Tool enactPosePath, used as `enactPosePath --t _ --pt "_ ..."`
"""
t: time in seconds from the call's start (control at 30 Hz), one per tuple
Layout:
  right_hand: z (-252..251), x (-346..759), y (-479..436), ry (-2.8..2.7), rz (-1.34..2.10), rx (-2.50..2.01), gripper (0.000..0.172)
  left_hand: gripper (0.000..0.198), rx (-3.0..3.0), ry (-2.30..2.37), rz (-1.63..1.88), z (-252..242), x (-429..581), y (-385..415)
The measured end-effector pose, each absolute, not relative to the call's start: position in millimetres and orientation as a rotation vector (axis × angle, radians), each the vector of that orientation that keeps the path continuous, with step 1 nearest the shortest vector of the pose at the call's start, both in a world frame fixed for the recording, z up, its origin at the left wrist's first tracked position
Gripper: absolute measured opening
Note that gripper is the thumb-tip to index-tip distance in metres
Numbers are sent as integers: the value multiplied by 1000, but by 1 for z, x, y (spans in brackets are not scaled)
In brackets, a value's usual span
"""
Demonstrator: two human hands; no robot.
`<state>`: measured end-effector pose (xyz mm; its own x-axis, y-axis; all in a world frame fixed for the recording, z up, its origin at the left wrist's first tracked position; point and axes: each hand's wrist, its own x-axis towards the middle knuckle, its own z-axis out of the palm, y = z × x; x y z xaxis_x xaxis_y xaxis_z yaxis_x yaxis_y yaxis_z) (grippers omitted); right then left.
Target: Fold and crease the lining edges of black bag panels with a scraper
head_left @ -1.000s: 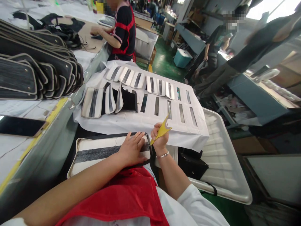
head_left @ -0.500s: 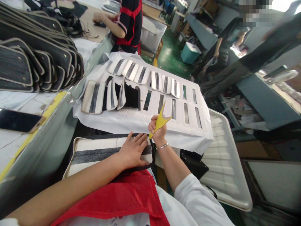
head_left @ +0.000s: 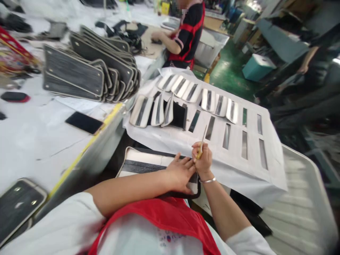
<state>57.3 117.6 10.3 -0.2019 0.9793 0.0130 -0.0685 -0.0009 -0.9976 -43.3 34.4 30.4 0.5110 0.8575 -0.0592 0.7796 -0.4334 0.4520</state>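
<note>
I am resting the left hand (head_left: 181,174), splayed, on the striped panel (head_left: 147,166) at six o'clock and clasping a yellow tool (head_left: 201,149) in the right hand (head_left: 204,159) by the panel's two-o'clock corner.

No words, brands or numbers can be read: small dark lettering (head_left: 174,237) with a coloured spot, printed on the wearer's pale shirt (head_left: 138,232) within the red apron's (head_left: 162,212) edge, is too blurred to make out.
</note>
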Motion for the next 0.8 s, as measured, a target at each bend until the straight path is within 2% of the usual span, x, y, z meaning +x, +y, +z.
enactPosePath --t 0.1,0.2,0.3,0.37,0.47,0.53,0.7,0.8 --pt "20 50 121 -1394 1421 -1004 49 80 2289 1367 350 47 -77 13" --pt "35 41 121 -1623 1403 -1099 46 66 2035 1639 729 52 -145 -25" --pt "48 20 123 -2230 1148 -1137 41 59 1335 1951 1207 29 -216 -57" --pt "52 -1 126 -2654 880 -1054 37 60 844 1868 1375 3 -242 -66" --pt "52 -36 131 -3076 506 -882 34 64 547 1560 1453 -25 -242 -62" --pt "47 -58 134 -3209 392 -711 35 66 525 1453 1469 -30 -228 -56" --pt "29 -106 139 -3172 578 -443 27 68 565 1491 1466 -23 -215 -51" --pt "22 -138 137 -3044 700 -509 34 67 689 1629 1344 -25 -221 -55"
